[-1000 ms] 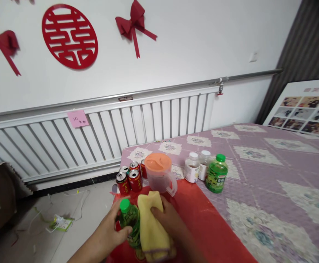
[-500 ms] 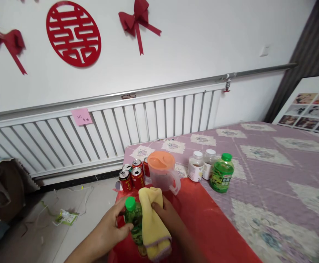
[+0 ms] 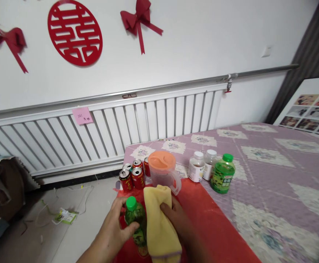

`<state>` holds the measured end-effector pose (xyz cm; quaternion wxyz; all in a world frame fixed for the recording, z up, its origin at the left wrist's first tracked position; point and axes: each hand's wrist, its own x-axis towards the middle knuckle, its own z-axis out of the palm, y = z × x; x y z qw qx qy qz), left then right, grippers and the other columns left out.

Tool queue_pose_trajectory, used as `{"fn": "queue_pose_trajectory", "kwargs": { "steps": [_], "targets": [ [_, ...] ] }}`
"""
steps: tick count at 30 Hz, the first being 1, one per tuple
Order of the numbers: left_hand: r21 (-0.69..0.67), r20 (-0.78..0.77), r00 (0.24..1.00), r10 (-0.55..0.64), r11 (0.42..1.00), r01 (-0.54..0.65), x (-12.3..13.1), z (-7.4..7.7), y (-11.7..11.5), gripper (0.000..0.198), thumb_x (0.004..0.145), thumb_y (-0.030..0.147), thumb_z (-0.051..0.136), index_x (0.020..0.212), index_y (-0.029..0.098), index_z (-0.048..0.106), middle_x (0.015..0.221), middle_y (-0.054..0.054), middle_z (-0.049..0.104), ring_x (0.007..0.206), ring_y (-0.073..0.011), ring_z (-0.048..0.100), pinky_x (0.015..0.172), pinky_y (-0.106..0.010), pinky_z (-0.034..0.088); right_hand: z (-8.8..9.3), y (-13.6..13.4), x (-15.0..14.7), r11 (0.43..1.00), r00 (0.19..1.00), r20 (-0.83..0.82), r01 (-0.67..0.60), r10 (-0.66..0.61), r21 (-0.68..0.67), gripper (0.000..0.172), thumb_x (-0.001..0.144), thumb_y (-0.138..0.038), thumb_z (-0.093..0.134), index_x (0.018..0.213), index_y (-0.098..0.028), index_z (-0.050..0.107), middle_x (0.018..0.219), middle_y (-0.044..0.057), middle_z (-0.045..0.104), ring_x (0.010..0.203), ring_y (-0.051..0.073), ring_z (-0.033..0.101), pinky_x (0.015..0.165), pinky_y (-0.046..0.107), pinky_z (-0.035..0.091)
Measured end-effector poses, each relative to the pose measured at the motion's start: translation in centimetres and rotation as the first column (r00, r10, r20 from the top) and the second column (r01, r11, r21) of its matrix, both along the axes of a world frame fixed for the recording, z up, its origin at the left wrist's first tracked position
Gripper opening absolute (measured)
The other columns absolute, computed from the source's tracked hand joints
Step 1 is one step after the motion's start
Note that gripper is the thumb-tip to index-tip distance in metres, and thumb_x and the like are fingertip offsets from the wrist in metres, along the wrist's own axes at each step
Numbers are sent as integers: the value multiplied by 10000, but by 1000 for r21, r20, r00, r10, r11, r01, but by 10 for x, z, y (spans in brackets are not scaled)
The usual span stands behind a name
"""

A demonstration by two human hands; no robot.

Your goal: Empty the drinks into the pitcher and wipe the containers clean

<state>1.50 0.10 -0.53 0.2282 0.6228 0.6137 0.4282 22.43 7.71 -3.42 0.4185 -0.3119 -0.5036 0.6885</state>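
Observation:
My left hand [image 3: 112, 230] is wrapped round a small green bottle [image 3: 135, 219] with a green cap, held upright over a red cloth [image 3: 203, 223]. A yellow rag [image 3: 159, 223] is draped over my right hand [image 3: 176, 219], which grips it and presses it against the bottle's right side. Both hands are low in the middle of the view, at the near corner of the bed.
Behind the hands stand several red cans [image 3: 133, 175], a clear jug with an orange lid [image 3: 163, 172], two white-capped jars [image 3: 202, 168] and another green bottle [image 3: 222, 173]. The purple patterned bedspread [image 3: 271, 164] stretches right. A white radiator [image 3: 107, 128] lines the wall; litter lies on the floor [image 3: 66, 215].
The yellow rag has shifted a little to the right and upward against the bottle. The view has drifted slightly; both hands keep their hold.

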Motion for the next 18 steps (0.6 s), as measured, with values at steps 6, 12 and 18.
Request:
{"fn": "queue_pose_trajectory", "kwargs": {
  "steps": [6,12,18],
  "targets": [
    [-18,20,993,-115,993,115,5,11,1,484,674,110,580,1144,219,534,1137,-69,604,1040,-235,592,934,-372,481,2,-6,-17,999,999,-1,-51,51,10,540,774,-473,653,1228,-197,554,1142,101,695,973,275,662,797,388,523],
    [-48,70,987,-146,988,150,-2,4,4,567,665,122,562,1223,204,501,1224,-80,590,1110,-234,581,1020,-383,438,2,7,-13,991,949,311,-1,-40,132,500,824,-346,543,1287,-159,528,1267,124,632,1058,272,631,885,398,484],
    [-112,138,969,-206,969,222,-6,19,3,605,692,122,557,1288,204,491,1253,-83,597,1172,-245,560,1041,-377,431,-2,7,-5,972,844,530,-50,-81,228,371,742,-249,571,1094,-151,632,1112,133,695,1006,292,636,891,412,442]
  ]
}}
